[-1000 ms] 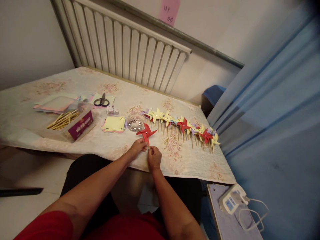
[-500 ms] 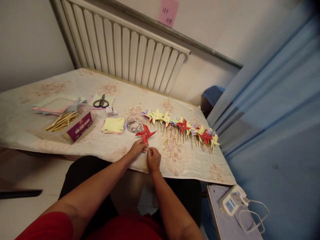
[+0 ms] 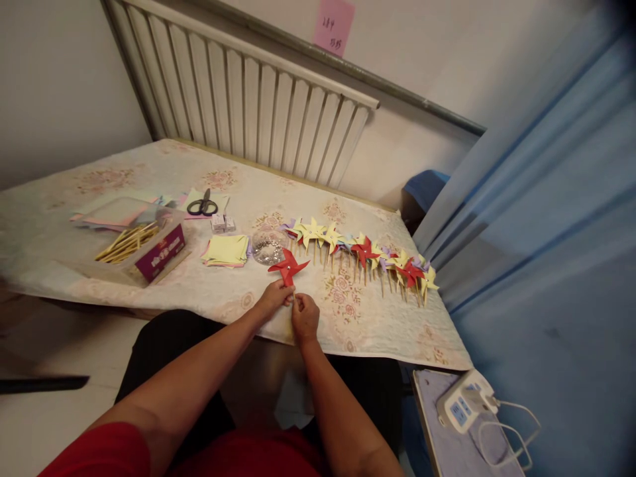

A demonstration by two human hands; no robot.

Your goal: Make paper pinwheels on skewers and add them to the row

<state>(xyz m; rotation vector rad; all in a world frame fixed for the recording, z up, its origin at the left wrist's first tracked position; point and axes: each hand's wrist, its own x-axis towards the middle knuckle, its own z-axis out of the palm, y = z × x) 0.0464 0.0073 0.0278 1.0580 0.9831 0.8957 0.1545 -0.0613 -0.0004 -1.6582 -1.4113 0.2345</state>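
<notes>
A red paper pinwheel [image 3: 288, 267] on a thin wooden stick is held over the front of the cloth-covered table. Fingers of my left hand [image 3: 274, 297] are closed around the stick just under the blades. My right hand [image 3: 305, 315] pinches the stick lower down. Behind the pinwheel sits a clear round dish [image 3: 269, 247] with small shiny pieces in it. To its left lies a stack of yellow paper squares [image 3: 226, 251]. Finished-looking pinwheels [image 3: 364, 251] in yellow, red and purple lie in a row to the right.
A clear plastic box [image 3: 161, 255] of wooden sticks stands at the left. Scissors [image 3: 202, 204], small white boxes [image 3: 222, 223] and more coloured paper [image 3: 116, 211] are behind it. A white device with a cable [image 3: 464, 401] rests on a side stand. A blue curtain [image 3: 551, 265] hangs at right.
Both hands keep their grip on the pinwheel's stick. The red blades have turned or tilted very slightly, and the view has shifted a little.
</notes>
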